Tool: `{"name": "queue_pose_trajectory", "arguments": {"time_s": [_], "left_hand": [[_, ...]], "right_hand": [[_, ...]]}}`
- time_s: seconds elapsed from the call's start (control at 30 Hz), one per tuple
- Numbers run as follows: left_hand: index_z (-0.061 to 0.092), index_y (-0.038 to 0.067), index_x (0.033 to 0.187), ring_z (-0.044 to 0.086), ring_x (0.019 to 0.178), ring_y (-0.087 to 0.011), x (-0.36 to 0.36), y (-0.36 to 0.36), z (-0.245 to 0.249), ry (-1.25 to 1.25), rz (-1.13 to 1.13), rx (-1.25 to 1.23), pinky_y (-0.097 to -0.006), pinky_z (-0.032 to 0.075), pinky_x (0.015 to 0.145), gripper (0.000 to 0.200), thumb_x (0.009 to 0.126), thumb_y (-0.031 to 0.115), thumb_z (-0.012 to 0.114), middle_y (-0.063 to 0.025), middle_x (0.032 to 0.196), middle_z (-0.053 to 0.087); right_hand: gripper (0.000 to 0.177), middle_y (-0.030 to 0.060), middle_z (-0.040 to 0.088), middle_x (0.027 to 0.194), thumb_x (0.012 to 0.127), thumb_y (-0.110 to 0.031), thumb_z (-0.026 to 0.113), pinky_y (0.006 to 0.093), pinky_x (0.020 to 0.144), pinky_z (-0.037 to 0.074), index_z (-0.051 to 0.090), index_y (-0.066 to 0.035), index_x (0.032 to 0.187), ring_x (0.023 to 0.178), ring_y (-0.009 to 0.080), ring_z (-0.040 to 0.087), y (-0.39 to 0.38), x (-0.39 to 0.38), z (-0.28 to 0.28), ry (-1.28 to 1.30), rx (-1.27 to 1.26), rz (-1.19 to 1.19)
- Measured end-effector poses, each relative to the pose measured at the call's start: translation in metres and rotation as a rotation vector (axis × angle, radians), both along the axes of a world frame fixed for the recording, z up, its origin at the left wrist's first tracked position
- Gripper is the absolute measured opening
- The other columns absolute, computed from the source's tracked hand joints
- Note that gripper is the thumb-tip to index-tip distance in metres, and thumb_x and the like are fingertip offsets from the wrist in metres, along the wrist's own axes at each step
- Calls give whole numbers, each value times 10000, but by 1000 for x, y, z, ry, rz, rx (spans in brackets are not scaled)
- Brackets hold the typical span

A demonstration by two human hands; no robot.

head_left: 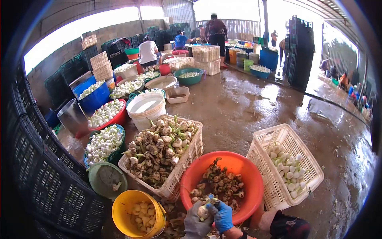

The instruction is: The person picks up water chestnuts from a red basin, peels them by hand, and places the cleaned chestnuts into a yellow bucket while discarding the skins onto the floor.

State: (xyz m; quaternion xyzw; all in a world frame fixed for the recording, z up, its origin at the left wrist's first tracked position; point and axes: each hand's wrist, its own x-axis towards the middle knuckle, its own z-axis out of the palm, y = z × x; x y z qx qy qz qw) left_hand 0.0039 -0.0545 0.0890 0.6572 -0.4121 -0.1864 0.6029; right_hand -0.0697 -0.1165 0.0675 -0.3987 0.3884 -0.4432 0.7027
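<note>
My left hand (195, 223), in a grey glove, is closed on a garlic bulb (203, 213) above the near rim of an orange-red basin (252, 181). Beside it, my right hand (223, 217), in a blue glove, has its fingers curled in against the bulb's top; what they grip is hidden. Soil-stained garlic bulbs (225, 184) lie in the basin beyond my hands. At its left, a cream crate (191, 157) is heaped with more unpeeled bulbs (159, 143). Clean white bulbs (289, 172) with green stems lie in the crate (314, 169) on the right.
A yellow bucket (119, 213) holding pale bulbs stands left of my hands, near a green tub (93, 181). Black crates (59, 187) line the left side. A white bucket (147, 115) stands ahead. Wet floor (238, 107) stretches towards several people and stacked crates (298, 51).
</note>
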Motion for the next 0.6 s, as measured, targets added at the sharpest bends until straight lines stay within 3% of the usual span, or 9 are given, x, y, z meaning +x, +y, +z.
{"name": "queue_pose_trajectory", "arguments": {"time_s": [0.1, 0.13, 0.2, 0.27, 0.37, 0.43, 0.47, 0.57, 0.6], "left_hand": [[571, 37, 1215, 634, 925, -145, 6, 6, 8, 428, -195, 41, -267, 517, 782, 424, 819, 89, 716, -72, 1036, 663], [571, 37, 1215, 634, 925, -145, 11, 9, 11, 434, -195, 35, -267, 517, 782, 424, 819, 89, 716, -72, 1036, 663], [570, 20, 1215, 623, 926, -129, 20, 15, 16, 890, -478, 90, -253, 516, 792, 402, 835, 48, 700, -59, 1027, 661], [563, 7, 1222, 625, 938, -138, 12, 14, 22, 850, -432, 53, -261, 519, 800, 417, 827, 21, 697, -67, 1038, 660], [549, -20, 1237, 630, 962, -157, 9, 13, 29, 766, -346, -7, -275, 527, 816, 450, 810, -34, 690, -83, 1060, 658], [519, 34, 1262, 607, 1001, -113, 17, 13, 28, 102, -317, 44, -240, 492, 851, 517, 828, 202, 744, -96, 1136, 622], [519, 34, 1262, 607, 1001, -113, 18, 13, 29, 103, -320, 45, -240, 492, 851, 517, 828, 202, 744, -96, 1136, 622], [520, 26, 1234, 594, 928, -97, 18, 15, 28, 225, -391, 22, -218, 489, 798, 482, 824, 140, 744, -67, 1051, 623], [521, 3, 1256, 615, 947, -133, 14, 17, 24, 395, -367, 14, -253, 509, 813, 484, 814, 42, 714, -82, 1075, 635]], "right_hand": [[277, 23, 687, 975, 869, -99, 698, 250, 786, 509, 657, 13, 1119, 848, 89, 608, -4, -18, -8, -23, 22, 90], [278, 28, 689, 983, 874, -89, 689, 250, 791, 511, 653, 13, 1130, 855, 92, 610, -5, -25, -7, -24, 33, 133], [301, 27, 686, 993, 876, -93, 688, 249, 802, 508, 641, 14, 1153, 866, 92, 608, -4, -34, -4, 22, -52, 142], [325, 26, 683, 1002, 877, -98, 688, 247, 812, 505, 630, 15, 1177, 877, 92, 606, -2, -36, 3, 59, -131, 150], [372, 21, 665, 1049, 876, -101, 693, 246, 833, 498, 604, -7, 1224, 926, 85, 594, 1, -29, 37, -137, -16, 200], [381, 25, 660, 1063, 884, -109, 686, 247, 845, 493, 592, -9, 1240, 939, 92, 591, 5, -23, 10, -17, -86, 181], [391, 30, 655, 1076, 893, -118, 678, 249, 857, 488, 580, -12, 1257, 951, 99, 587, 6, -23, -3, 101, -154, 162], [402, 25, 646, 1102, 905, -100, 659, 239, 858, 483, 563, -17, 1287, 949, 84, 571, 3, -31, 8, 66, -174, 251], [399, 21, 647, 1103, 907, -89, 653, 235, 851, 483, 563, -15, 1289, 940, 71, 564, 2, -34, 10, 27, -165, 289]]}}
